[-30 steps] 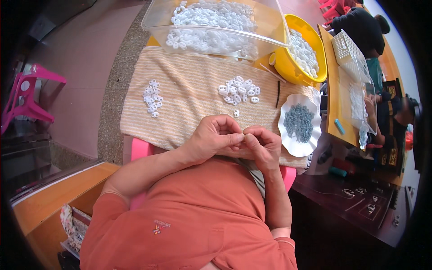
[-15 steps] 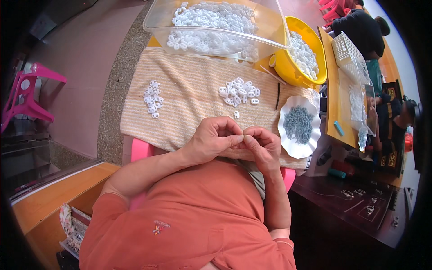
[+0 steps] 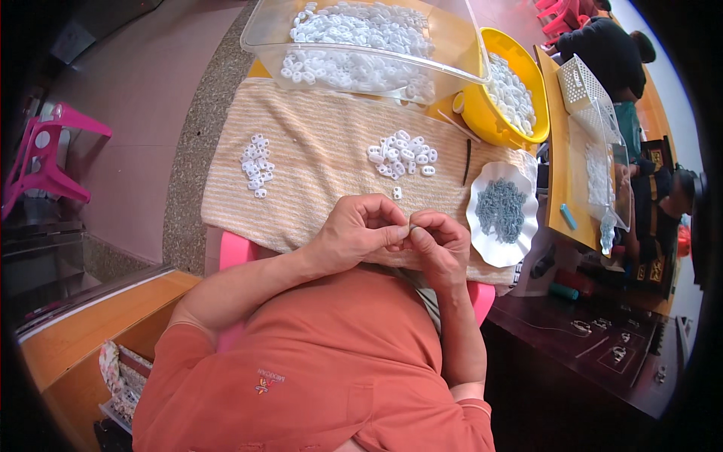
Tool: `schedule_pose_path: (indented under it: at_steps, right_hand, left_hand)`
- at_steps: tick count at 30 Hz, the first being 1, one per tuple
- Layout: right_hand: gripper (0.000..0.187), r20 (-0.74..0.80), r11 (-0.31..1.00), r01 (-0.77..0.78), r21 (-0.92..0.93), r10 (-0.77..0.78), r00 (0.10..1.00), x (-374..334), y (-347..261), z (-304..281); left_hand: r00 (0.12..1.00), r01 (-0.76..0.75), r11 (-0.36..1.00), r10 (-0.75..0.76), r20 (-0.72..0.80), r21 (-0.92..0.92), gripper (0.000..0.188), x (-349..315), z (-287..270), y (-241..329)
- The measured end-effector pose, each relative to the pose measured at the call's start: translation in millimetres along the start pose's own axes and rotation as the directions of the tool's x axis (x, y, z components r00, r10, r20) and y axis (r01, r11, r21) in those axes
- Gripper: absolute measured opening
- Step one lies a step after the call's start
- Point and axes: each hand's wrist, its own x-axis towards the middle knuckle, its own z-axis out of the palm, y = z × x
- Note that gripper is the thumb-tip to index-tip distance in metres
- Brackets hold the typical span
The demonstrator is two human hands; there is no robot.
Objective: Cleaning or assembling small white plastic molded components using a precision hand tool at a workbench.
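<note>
My left hand and my right hand meet fingertip to fingertip over the near edge of a striped towel. Both are closed in a pinch, and the tiny thing between them is mostly hidden by the fingers. Just beyond lies a single small white piece, with a pile of white oval two-hole plastic pieces behind it. Further left is a cluster of smaller white pieces. A white wavy-rimmed plate right of my hands bears a heap of small grey-blue parts.
At the far side stand a clear plastic bin of white pieces and a yellow basin holding more. A thin black stick lies near the plate. Another person is at the far right. A pink stool stands left.
My hands stay pinched together in almost the same place, with only a slight shift of the fingers. The whole view has moved very slightly.
</note>
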Motion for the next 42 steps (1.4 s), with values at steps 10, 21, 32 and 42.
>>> schedule_pose_path:
  at_steps: [10,21,32,42]
  right_hand:
    - [0.010,-0.001,0.998,-0.014,-0.058,0.014,1.000,1.2,-4.5,2.6]
    - [0.009,0.100,0.998,0.046,-0.040,-0.041,0.994,4.6,-0.1,-0.4]
    - [0.012,-0.025,0.994,0.020,-0.106,-0.023,0.999,2.5,-2.6,0.7]
    - [0.016,-0.112,0.641,0.133,-0.756,-0.327,0.938,16.2,-0.3,-17.5]
  left_hand:
    - [0.999,0.035,0.999,-0.034,-0.022,0.015,0.009,0.1,1.1,1.1]
    - [0.997,0.072,0.997,-0.073,-0.034,-0.041,0.011,0.0,2.4,-1.6]
    - [0.997,0.062,0.993,-0.065,-0.030,-0.102,0.010,-2.0,3.2,-2.6]
    - [0.995,0.076,0.996,-0.079,-0.056,-0.048,0.009,-0.8,0.6,-4.7]
